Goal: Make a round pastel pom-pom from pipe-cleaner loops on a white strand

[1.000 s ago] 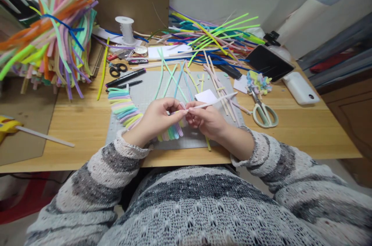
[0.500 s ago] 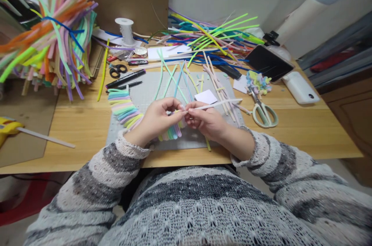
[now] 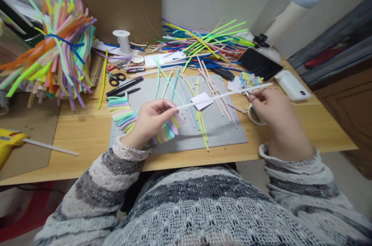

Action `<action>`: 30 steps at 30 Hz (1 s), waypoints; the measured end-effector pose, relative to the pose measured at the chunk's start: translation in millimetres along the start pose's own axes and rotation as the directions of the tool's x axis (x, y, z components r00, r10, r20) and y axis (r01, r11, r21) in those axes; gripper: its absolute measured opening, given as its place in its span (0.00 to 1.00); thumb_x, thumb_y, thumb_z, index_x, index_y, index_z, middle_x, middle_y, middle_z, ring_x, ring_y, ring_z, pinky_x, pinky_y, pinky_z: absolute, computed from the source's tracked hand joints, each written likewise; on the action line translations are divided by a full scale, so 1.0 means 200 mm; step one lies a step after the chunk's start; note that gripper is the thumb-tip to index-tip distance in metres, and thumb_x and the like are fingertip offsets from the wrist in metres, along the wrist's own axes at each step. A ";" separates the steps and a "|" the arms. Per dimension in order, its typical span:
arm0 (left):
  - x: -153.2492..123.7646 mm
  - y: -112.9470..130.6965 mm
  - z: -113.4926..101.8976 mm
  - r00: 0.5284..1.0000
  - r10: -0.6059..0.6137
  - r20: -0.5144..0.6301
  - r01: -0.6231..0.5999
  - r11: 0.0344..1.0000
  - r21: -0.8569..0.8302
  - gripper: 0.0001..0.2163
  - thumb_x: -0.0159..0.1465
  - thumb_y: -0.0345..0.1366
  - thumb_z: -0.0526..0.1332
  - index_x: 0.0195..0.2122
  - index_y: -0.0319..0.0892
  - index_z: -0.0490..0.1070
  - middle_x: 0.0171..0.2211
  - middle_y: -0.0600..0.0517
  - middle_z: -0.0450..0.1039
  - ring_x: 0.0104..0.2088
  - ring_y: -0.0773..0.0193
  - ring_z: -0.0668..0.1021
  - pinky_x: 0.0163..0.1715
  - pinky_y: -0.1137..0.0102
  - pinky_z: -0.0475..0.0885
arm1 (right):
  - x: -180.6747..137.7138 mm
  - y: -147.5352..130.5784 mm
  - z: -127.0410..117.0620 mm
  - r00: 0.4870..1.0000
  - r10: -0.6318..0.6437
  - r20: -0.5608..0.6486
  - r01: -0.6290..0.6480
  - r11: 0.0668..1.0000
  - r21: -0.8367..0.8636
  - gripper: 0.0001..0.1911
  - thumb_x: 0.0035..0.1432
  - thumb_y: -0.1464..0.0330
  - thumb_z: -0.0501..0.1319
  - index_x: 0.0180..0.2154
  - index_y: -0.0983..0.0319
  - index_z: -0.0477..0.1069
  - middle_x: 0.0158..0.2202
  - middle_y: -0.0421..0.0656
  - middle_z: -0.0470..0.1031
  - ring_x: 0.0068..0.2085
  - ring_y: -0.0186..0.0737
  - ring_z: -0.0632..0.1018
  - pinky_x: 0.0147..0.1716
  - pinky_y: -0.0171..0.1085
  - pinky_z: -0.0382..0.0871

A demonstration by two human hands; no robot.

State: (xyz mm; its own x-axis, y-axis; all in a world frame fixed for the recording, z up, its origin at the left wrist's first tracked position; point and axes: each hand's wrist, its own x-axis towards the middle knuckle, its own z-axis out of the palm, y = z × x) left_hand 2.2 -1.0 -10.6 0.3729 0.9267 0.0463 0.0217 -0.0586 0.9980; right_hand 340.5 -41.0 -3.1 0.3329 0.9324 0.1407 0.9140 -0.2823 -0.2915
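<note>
My left hand [image 3: 155,120] pinches one end of a white pipe cleaner [image 3: 209,99], which slants up to the right above the mat. Below and behind this hand runs a row of looped pastel pipe cleaners [image 3: 123,113]; its middle is hidden, and whether the fingers also hold it I cannot tell. Out to the right, my right hand [image 3: 274,112] has its thumb and fingers closed around the middle of the scissors [image 3: 255,117], whose pale handle loop shows beneath the hand. The pipe cleaner's far end passes by the right knuckles.
Loose pastel pipe cleaners [image 3: 203,128] and a white card [image 3: 202,100] lie on the grey mat [image 3: 226,133]. Behind are a spool [image 3: 122,40], black scissors [image 3: 116,79] and a pipe-cleaner heap [image 3: 203,40]. A phone [image 3: 260,64] sits right, a yellow glue gun [image 3: 10,141] left.
My right hand has left the white pipe cleaner near my left fingers and moved right to the scissors. The left hand keeps its pinch, and more of the pipe cleaner shows.
</note>
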 end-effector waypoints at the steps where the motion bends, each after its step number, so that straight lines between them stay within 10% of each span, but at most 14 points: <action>1: 0.00 0.00 0.00 1.000 0.009 0.004 -0.009 1.000 0.007 0.08 0.56 0.38 0.65 0.29 0.38 0.73 0.29 0.52 0.74 0.30 0.68 0.75 0.33 0.72 0.71 | 0.00 0.08 -0.01 0.996 0.077 0.044 -0.072 0.992 -0.103 0.13 0.57 0.61 0.57 0.32 0.63 0.72 0.33 0.55 0.75 0.32 0.43 0.71 0.31 0.41 0.60; 7: 0.00 -0.01 0.01 0.999 0.014 -0.050 -0.015 1.000 -0.024 0.08 0.56 0.38 0.66 0.29 0.39 0.73 0.28 0.52 0.75 0.29 0.67 0.76 0.31 0.73 0.72 | -0.05 0.27 0.02 0.915 0.248 0.320 -0.157 0.946 -0.285 0.17 0.53 0.53 0.57 0.30 0.61 0.69 0.34 0.50 0.75 0.31 0.43 0.71 0.27 0.38 0.56; 12: 0.01 0.01 0.02 0.993 -0.017 -0.116 0.000 0.990 -0.142 0.09 0.53 0.39 0.68 0.27 0.39 0.71 0.27 0.50 0.77 0.29 0.64 0.78 0.31 0.71 0.73 | -0.09 0.23 0.01 0.926 0.279 0.254 -0.218 0.945 -0.246 0.17 0.54 0.55 0.55 0.35 0.61 0.71 0.34 0.49 0.75 0.33 0.44 0.71 0.27 0.37 0.57; 18: 0.02 0.01 0.01 0.976 0.045 -0.214 -0.077 0.987 -0.140 0.09 0.54 0.39 0.67 0.28 0.40 0.71 0.28 0.51 0.77 0.29 0.66 0.78 0.30 0.74 0.71 | -0.10 0.21 -0.06 0.931 0.364 0.008 -0.354 0.900 0.254 0.10 0.49 0.67 0.60 0.35 0.65 0.71 0.30 0.47 0.73 0.29 0.38 0.71 0.33 0.38 0.62; 21: 0.03 0.00 0.01 0.970 0.048 -0.237 -0.088 0.983 -0.163 0.10 0.55 0.40 0.67 0.29 0.40 0.70 0.29 0.51 0.78 0.29 0.65 0.78 0.29 0.73 0.72 | -0.14 0.12 -0.08 0.959 0.276 -0.067 -0.121 0.608 0.785 0.12 0.47 0.63 0.62 0.34 0.62 0.67 0.33 0.47 0.72 0.30 0.36 0.73 0.33 0.39 0.66; 25: 0.03 -0.01 0.02 0.969 0.078 -0.233 -0.118 0.980 -0.160 0.11 0.55 0.40 0.68 0.30 0.39 0.70 0.29 0.50 0.78 0.29 0.66 0.79 0.28 0.74 0.72 | -0.29 -0.09 -0.08 0.980 -0.153 0.126 -0.097 0.186 0.978 0.32 0.38 0.39 0.61 0.32 0.58 0.64 0.21 0.35 0.64 0.21 0.28 0.67 0.23 0.33 0.61; 30: 0.02 -0.03 0.02 0.973 0.094 -0.210 -0.121 0.985 -0.123 0.10 0.56 0.39 0.67 0.32 0.39 0.71 0.30 0.49 0.78 0.29 0.64 0.79 0.27 0.73 0.73 | -0.46 -0.35 0.04 0.481 -0.764 0.431 -0.626 0.046 0.779 0.40 0.44 0.34 0.50 0.36 0.63 0.69 0.26 0.39 0.69 0.23 0.31 0.73 0.22 0.32 0.66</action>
State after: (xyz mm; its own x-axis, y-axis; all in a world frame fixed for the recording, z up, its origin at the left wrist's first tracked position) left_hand 8.0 1.0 -16.6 0.1700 0.9743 0.1475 -0.1379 -0.1247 0.9826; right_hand 243.9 -106.1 -3.4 -0.6378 0.7611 -0.1177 -0.3473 -0.4206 -0.8382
